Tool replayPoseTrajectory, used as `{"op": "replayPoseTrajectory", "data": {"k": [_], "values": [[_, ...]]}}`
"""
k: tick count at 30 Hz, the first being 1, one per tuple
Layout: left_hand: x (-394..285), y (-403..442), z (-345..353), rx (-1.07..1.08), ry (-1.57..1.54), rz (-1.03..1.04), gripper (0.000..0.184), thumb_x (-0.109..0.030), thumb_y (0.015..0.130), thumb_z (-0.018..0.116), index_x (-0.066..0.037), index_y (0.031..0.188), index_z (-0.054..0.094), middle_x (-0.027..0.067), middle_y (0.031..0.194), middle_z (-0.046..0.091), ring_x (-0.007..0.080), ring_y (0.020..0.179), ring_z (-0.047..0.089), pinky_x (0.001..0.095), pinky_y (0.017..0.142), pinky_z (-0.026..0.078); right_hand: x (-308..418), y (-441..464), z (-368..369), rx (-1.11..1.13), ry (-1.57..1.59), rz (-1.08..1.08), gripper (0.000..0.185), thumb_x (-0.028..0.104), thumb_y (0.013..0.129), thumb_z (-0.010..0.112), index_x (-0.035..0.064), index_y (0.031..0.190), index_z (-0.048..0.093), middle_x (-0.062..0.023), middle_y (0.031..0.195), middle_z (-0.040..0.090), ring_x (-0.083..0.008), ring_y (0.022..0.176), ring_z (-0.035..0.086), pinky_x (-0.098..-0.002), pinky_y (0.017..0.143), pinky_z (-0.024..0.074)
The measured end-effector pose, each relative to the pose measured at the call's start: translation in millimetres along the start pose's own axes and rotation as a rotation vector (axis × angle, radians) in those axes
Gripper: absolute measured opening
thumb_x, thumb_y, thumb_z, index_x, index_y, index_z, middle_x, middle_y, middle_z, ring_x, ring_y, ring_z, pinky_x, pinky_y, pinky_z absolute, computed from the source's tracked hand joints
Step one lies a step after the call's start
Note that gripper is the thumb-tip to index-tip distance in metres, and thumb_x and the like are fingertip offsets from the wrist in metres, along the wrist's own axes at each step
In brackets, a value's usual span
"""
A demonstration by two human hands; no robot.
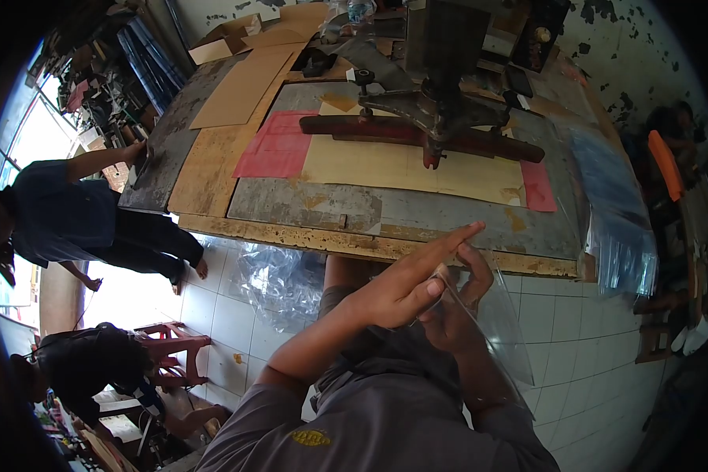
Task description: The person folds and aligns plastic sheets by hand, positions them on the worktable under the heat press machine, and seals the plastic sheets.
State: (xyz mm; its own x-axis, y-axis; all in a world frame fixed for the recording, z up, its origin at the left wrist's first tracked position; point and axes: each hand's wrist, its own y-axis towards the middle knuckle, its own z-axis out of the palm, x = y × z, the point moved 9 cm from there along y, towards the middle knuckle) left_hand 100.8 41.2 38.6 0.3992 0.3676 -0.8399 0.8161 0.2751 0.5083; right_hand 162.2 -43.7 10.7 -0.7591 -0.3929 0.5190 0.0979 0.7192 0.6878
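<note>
A thin clear plastic sheet [505, 334] hangs from my right hand [458, 315], which grips it near its upper left edge in front of my body. My left hand [401, 291] has its fingers stretched out and lies against the sheet's edge, crossing in front of the right fingers. Its thumb tip is at the sheet's corner. Both hands are just off the front edge of the worktable [291, 233]. Beyond them, a press with a dark red bar [417, 140] stands over a yellow board [385, 165] with pink sheets [274, 143] at its ends.
Clear plastic sheets [617, 212] drape over the table's right edge. Cardboard [244, 86] lies at the back left. Crumpled clear plastic [275, 283] is on the tiled floor below. One person [63, 208] stands at the left; another [94, 358] bends near a red stool [177, 354].
</note>
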Motion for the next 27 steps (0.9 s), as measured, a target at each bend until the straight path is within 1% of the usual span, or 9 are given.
{"op": "replayPoseTrajectory", "data": {"k": [2, 5, 10, 15, 17, 20, 23, 26, 27], "values": [[-0.7, 0.2, 0.4, -0.006, 0.003, -0.001, 0.082, -0.054, 0.112, 0.034, 0.007, 0.166, 0.023, 0.0280, 0.171, 0.030, 0.0455, 0.156, 0.034, 0.0505, 0.126, 0.029, -1.2, -1.8, 1.1, 0.013, -0.043, -0.015, 0.069, 0.060, 0.109, 0.049, 0.0083, 0.154, 0.052, -0.0254, 0.158, 0.025, -0.0450, 0.147, 0.034, -0.0578, 0.117, 0.0365], [-0.3, 1.6, 1.8, 0.015, 0.034, -0.062, 0.100, -0.074, 0.106, 0.030, 0.004, 0.167, 0.022, 0.0257, 0.173, 0.029, 0.0411, 0.160, 0.030, 0.0509, 0.128, 0.024, 3.4, -3.0, 0.8, -0.045, -0.071, -0.113, 0.072, 0.058, 0.110, 0.046, 0.0094, 0.162, 0.041, -0.0282, 0.161, 0.022, -0.0479, 0.152, 0.028, -0.0591, 0.121, 0.0335], [-2.5, 3.7, 4.2, -0.016, 0.030, -0.011, 0.097, -0.070, 0.106, 0.034, 0.005, 0.167, 0.022, 0.0260, 0.174, 0.025, 0.0411, 0.160, 0.029, 0.0505, 0.128, 0.024, -6.8, -14.2, 13.0, 0.016, 0.033, -0.059, 0.077, 0.055, 0.110, 0.046, 0.0205, 0.173, 0.017, -0.0338, 0.172, 0.004, -0.0531, 0.161, 0.005, -0.0634, 0.127, 0.0190], [-7.0, 5.2, 7.8, 0.010, 0.023, -0.003, 0.095, -0.067, 0.106, 0.035, 0.006, 0.167, 0.021, 0.0269, 0.174, 0.024, 0.0417, 0.161, 0.028, 0.0500, 0.128, 0.023, -3.3, -18.2, 31.3, 0.110, 0.154, -0.113, 0.089, 0.062, 0.111, 0.031, 0.0130, 0.171, -0.012, -0.0202, 0.178, -0.013, -0.0459, 0.161, -0.023, -0.0600, 0.127, -0.0131], [-4.7, 4.6, 10.1, 0.009, 0.002, -0.010, 0.096, -0.067, 0.106, 0.035, 0.006, 0.167, 0.021, 0.0273, 0.174, 0.024, 0.0420, 0.161, 0.028, 0.0498, 0.128, 0.023, -3.1, -18.2, 33.9, 0.111, 0.216, -0.098, 0.091, 0.065, 0.110, 0.029, 0.0133, 0.171, -0.015, -0.0206, 0.178, -0.016, -0.0441, 0.160, -0.026, -0.0606, 0.126, -0.0157], [-4.3, 7.0, 12.0, -0.036, -0.035, -0.010, 0.098, -0.069, 0.106, 0.037, 0.006, 0.167, 0.021, 0.0274, 0.174, 0.025, 0.0427, 0.160, 0.028, 0.0510, 0.128, 0.022, -4.6, -9.2, 27.8, 0.110, 0.265, -0.002, 0.093, 0.070, 0.108, 0.028, 0.0142, 0.172, -0.011, -0.0216, 0.177, -0.017, -0.0434, 0.161, -0.024, -0.0606, 0.127, -0.0126], [-2.3, 6.9, 5.7, -0.060, 0.001, 0.016, 0.100, -0.070, 0.105, 0.041, 0.005, 0.167, 0.021, 0.0277, 0.173, 0.026, 0.0425, 0.160, 0.029, 0.0507, 0.128, 0.024, -21.8, -11.3, 17.7, 0.100, 0.286, -0.055, 0.091, 0.074, 0.107, 0.027, 0.0192, 0.174, 0.000, -0.0266, 0.177, -0.013, -0.0443, 0.164, -0.009, -0.0610, 0.129, 0.0008], [0.2, -1.6, 0.6, 0.079, 0.134, -0.134, 0.099, -0.067, 0.104, 0.048, 0.003, 0.168, 0.020, 0.0274, 0.173, 0.028, 0.0424, 0.159, 0.032, 0.0500, 0.127, 0.028, -28.3, 20.7, -45.1, -0.331, 0.531, 0.067, 0.097, 0.081, 0.103, 0.015, 0.0152, 0.173, 0.005, -0.0182, 0.180, -0.006, -0.0377, 0.166, -0.004, -0.0575, 0.130, -0.0034], [0.2, -5.0, -2.5, 0.113, 0.246, -0.185, 0.098, -0.061, 0.101, 0.061, 0.001, 0.167, 0.026, 0.0267, 0.169, 0.035, 0.0425, 0.156, 0.037, 0.0489, 0.125, 0.032, -36.7, 22.6, -62.9, -0.457, 0.642, 0.109, 0.098, 0.081, 0.102, 0.013, 0.0145, 0.173, 0.011, -0.0147, 0.181, -0.002, -0.0364, 0.166, -0.001, -0.0558, 0.130, -0.0040]]}}
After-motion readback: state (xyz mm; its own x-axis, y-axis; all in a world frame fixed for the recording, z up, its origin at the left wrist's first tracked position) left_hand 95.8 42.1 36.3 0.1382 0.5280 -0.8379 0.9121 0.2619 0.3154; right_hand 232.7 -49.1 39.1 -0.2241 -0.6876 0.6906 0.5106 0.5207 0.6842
